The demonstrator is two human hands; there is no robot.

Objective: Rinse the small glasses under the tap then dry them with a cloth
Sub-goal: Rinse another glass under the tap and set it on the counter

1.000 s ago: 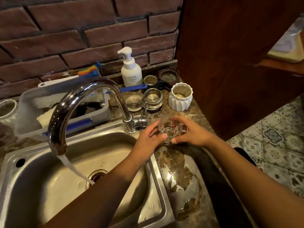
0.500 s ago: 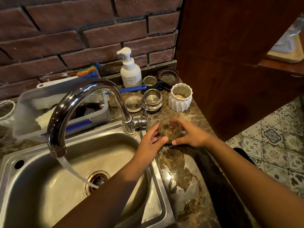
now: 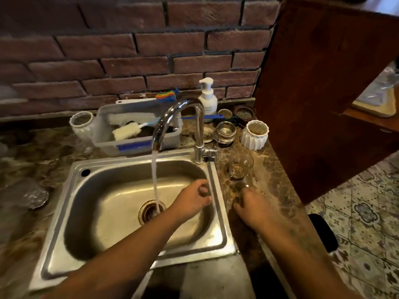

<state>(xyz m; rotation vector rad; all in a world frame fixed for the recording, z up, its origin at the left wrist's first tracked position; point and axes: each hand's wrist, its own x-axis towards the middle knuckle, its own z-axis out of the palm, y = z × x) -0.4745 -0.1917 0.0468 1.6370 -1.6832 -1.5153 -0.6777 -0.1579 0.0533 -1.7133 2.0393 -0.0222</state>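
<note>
The small glass [image 3: 239, 166] stands on the wet counter [image 3: 272, 180] just right of the tap [image 3: 195, 126]. Both my hands have let it go and drawn back, so drying likely comes next. My left hand [image 3: 193, 198] hangs loosely curled, empty, over the sink [image 3: 212, 180] rim; my right hand [image 3: 252, 207] is too blurred to read. No cloth shows.

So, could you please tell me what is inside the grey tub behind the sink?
The grey tub holds a white fluffy brush lying over something dark; the tap spout covers its right part, so the rest is hidden.
</note>
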